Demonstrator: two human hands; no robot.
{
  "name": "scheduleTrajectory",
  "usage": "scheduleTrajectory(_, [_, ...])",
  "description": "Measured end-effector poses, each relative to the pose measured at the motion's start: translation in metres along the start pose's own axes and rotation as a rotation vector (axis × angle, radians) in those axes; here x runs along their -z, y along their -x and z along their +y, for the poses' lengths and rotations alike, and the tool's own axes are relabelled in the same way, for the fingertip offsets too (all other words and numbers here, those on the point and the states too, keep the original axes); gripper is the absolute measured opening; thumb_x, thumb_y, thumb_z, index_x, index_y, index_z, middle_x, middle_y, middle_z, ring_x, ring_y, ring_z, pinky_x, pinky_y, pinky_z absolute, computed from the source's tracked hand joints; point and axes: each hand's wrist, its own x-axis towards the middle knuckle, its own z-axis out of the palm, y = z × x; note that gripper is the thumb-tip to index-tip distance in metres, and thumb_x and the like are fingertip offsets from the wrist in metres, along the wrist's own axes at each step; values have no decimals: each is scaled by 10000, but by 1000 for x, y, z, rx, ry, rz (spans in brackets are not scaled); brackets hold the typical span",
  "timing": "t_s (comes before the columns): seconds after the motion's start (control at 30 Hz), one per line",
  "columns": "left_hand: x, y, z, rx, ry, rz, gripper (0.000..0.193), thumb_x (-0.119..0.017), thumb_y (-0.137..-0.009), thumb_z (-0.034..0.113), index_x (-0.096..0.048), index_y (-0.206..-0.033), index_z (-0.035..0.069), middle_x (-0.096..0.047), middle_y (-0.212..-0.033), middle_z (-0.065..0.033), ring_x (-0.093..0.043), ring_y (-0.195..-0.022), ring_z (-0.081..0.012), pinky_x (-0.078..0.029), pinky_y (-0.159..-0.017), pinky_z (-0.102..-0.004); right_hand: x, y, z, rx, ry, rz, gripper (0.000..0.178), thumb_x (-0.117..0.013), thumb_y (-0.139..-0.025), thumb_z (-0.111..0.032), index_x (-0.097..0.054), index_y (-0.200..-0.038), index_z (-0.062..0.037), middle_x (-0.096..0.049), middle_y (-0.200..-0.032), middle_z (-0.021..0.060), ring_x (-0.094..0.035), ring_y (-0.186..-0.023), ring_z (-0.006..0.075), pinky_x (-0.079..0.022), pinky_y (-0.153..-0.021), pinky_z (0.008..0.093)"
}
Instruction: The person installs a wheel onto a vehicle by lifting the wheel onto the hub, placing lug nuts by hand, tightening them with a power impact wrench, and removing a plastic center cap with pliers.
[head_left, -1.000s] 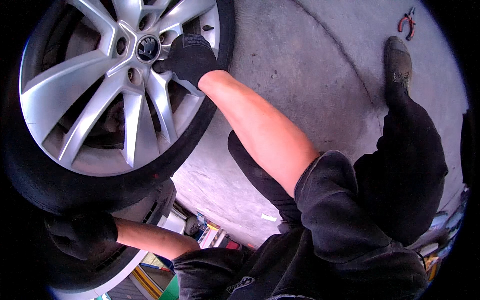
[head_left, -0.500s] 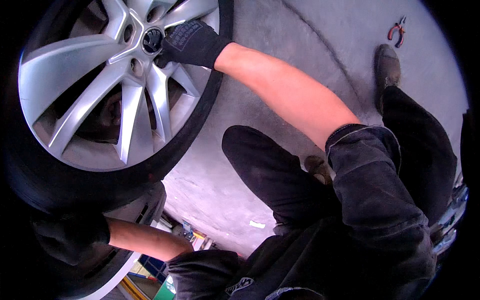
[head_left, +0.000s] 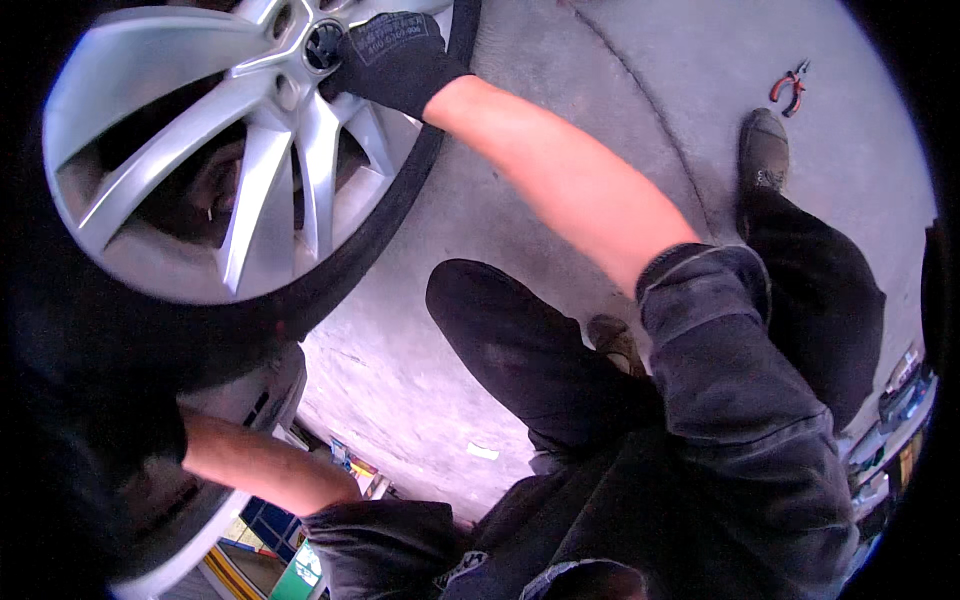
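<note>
A silver multi-spoke alloy wheel (head_left: 265, 190) with a black tyre (head_left: 395, 215) fills the upper left. My right hand (head_left: 398, 65), in a black work glove, rests by the wheel's hub, right beside the dark centre cap (head_left: 323, 46) and over a spoke. Its fingers curl inward, and their tips are hidden, so what they hold does not show. Below the tyre, my left hand (head_left: 130, 425) is also gloved in black. It sits in deep shadow next to the tyre and the car's body panel (head_left: 270, 395); its fingers cannot be made out.
Red-handled pliers (head_left: 790, 92) lie on the grey concrete floor (head_left: 550, 170) at the upper right, just beyond my shoe (head_left: 764, 145). A dark crack or line runs along the floor. My bent knee (head_left: 465, 290) is near the tyre. Shelving with coloured items (head_left: 355, 465) shows at the bottom.
The view has shifted, so the wheel sits higher in the picture. My right hand stays by the hub. My left hand has sunk further into the shadow beside the tyre.
</note>
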Motion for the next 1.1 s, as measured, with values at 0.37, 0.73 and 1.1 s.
scheduleTrajectory(0.37, [16,47,203,998,1851,-933,357,-570,-822,68,-560,-1177,32,-580,-921,-75,-562,-870,-157,-455,-714,-229,76,74,-27,-333,-1141,87,230,-706,-802,-165,-684,-973,-12,-695,-900,78,-631,-773,90,-520,-720,265])
scheduleTrajectory(0.73, [2,48,275,1323,2121,-946,209,-506,-933,149,-565,-1063,-4,-599,-846,-59,-529,-681,-49,-438,-580,-190,109,88,-14,-368,-620,72,247,-728,-755,-197,-692,-954,-55,-685,-847,113,-669,-787,193,-518,-713,296])
scheduleTrajectory(1.1, [-43,9,153,270,930,-430,189,-575,-875,76,-656,-1031,6,-681,-933,-132,-638,-886,-218,-482,-816,-318,7,37,-12,-367,-2379,151,268,-582,-878,-158,-599,-1102,-13,-652,-997,110,-657,-835,214,-569,-747,384])
